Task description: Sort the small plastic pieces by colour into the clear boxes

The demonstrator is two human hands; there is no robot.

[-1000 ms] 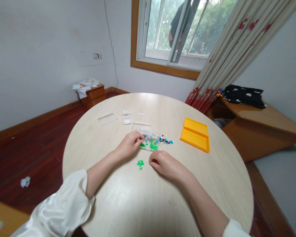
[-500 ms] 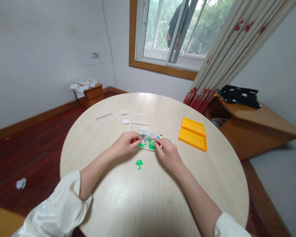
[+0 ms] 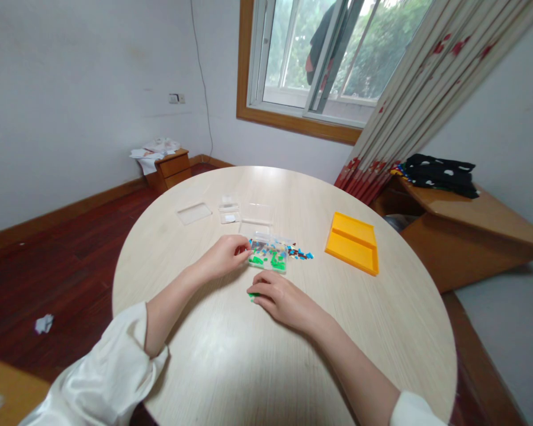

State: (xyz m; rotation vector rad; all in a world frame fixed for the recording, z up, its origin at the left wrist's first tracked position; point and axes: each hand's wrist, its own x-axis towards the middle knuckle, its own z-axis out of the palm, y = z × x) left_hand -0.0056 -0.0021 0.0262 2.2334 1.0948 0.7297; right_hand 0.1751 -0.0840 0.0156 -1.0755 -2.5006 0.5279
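Window at one o'clock, greenery beyond! Curtain slanting down at two, splashed with red; black cloth on the cabinet at three. Papers atop drawers at ten, scrap on the floor at eight!

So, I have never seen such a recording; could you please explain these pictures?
There is no machine: these are a person's two bare hands, seen from a head-worn camera. On the round table are a clear box with small coloured pieces, loose blue and brown pieces beside it, other clear plastic parts behind, and a yellow tray to the right. The left hand is at the box's left side. The right hand has its fingers at small green pieces before the box; whether it grips them is unclear.
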